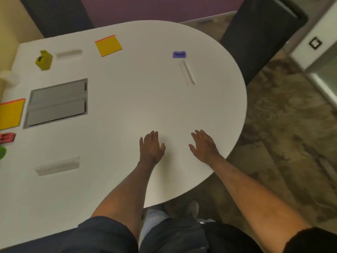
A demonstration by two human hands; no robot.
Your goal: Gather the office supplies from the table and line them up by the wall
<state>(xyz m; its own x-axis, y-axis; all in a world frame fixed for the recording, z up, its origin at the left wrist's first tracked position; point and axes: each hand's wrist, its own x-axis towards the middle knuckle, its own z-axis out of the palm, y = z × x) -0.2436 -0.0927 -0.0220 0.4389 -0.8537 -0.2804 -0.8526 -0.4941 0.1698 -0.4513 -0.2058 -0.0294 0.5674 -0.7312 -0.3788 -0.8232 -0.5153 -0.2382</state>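
On the white table [127, 106] my left hand [151, 146] and my right hand [204, 146] lie flat near the front right edge, fingers spread, holding nothing. A yellow sticky-note pad [108, 45] lies at the far middle. A small purple item [179, 54] sits far right. A yellow-green sharpener-like block [44, 59] stands far left. Along the left edge by the cream wall [7, 24] are a second yellow pad [11, 114], a red item [7, 138] and a green thing [2, 152], both partly cut off.
A grey hatch with two flaps [57, 103] is set into the table's left part. Three white slot-like strips [68, 54] [187, 73] [58, 166] mark the top. A white cup-like thing [9, 77] sits far left. Dark chairs [260, 33] stand behind and to the right.
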